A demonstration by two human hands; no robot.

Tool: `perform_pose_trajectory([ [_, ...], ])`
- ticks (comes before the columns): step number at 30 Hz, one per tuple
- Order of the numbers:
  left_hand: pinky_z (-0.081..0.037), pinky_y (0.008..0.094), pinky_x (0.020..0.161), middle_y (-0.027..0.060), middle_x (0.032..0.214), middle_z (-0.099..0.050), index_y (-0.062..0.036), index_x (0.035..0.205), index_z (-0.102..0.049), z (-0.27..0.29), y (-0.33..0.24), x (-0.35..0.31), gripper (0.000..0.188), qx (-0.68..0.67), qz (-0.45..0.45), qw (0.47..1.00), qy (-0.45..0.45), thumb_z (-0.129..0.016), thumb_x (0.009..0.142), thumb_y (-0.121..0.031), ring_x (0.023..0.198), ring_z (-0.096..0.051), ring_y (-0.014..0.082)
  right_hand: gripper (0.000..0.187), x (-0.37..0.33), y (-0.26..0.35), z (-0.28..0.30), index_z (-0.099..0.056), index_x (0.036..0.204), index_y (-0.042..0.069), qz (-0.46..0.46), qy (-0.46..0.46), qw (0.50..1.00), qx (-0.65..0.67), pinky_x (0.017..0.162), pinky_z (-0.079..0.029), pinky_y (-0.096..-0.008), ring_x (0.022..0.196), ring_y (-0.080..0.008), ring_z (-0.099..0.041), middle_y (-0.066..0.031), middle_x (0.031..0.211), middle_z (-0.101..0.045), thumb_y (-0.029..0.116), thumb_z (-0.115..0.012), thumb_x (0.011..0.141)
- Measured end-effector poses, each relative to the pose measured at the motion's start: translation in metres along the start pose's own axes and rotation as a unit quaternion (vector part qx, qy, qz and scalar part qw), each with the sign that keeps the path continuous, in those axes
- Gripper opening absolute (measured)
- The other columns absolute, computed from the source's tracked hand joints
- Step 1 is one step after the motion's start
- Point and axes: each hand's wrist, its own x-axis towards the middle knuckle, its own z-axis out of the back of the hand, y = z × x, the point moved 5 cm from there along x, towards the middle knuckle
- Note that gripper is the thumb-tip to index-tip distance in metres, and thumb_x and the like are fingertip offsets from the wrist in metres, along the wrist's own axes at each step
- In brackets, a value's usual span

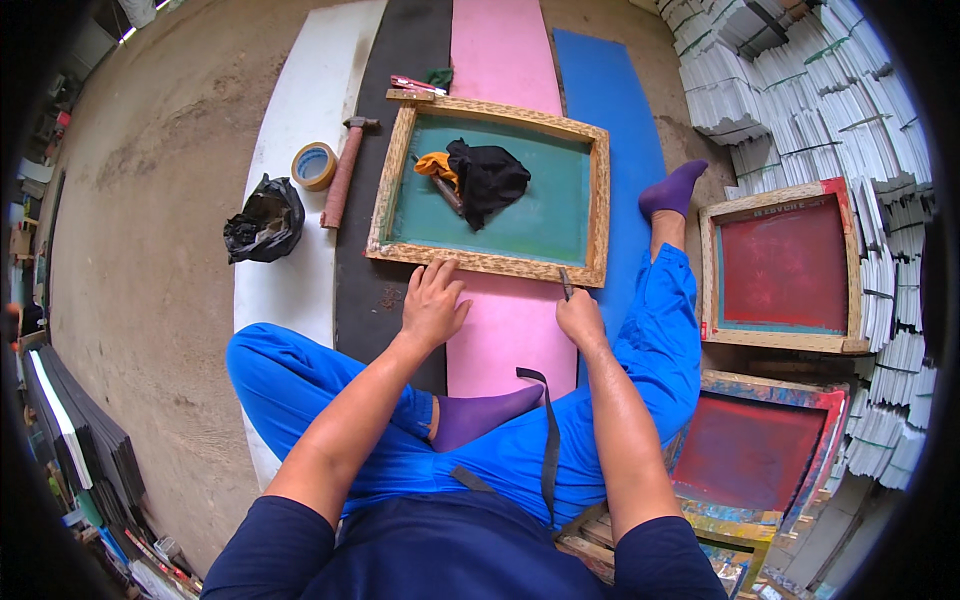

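Observation:
In front of me lies a wooden screen-printing frame [482, 264] with green mesh. My left hand [433, 303] is open, its fingertips against the near rail toward the left. Closed around a slim dark tool [566, 284] is my right hand [580, 317]; the tool's tip meets the near rail by its right corner. Its exact kind is hard to make out. On the mesh rest a crumpled black cloth [488, 180], an orange cloth [436, 167] and a dark stick-like handle [447, 194], partly covered.
Left of the frame are a hammer [345, 175] with a wrapped handle, a tape roll [314, 166] and a black plastic bag [265, 222]. Two red-meshed frames [783, 265] [748, 452] sit at right, near stacked white sheets [830, 90]. Long coloured mats [505, 50] lie beneath.

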Motion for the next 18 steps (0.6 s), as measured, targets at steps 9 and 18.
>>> perform_pose_trajectory([
  [9, -0.035, 0.0488, 0.112, 0.0132, 0.142, -0.056, -0.0078, 0.102, -0.073, 0.001, 0.000, 0.002, 0.030, -0.001, -0.006, 1.000, -0.001, -0.078, 0.081, -0.028, 0.138, -0.045, 0.0325, 0.018, 0.015, -0.032, -0.041, -0.062, 0.087, 0.000, 0.045, -0.038, 0.969, 0.241, 0.041, -0.047, -0.0373, 0.044, -0.0197, -0.060, -0.0116, 0.061, -0.062, 0.016, -0.056, 0.093],
  [18, -0.040, 0.0447, 0.107, 0.0096, 0.125, -0.066, -0.0094, 0.108, -0.072, 0.025, 0.003, -0.003, 0.030, -0.076, -0.026, 0.996, -0.035, -0.077, 0.083, -0.024, 0.127, -0.055, 0.0288, 0.021, -0.052, 0.037, -0.062, -0.065, 0.094, 0.001, 0.105, 0.149, 0.946, 0.268, 0.045, -0.048, -0.0337, 0.050, -0.0167, -0.062, -0.0083, 0.064, -0.063, 0.022, -0.063, 0.094],
])
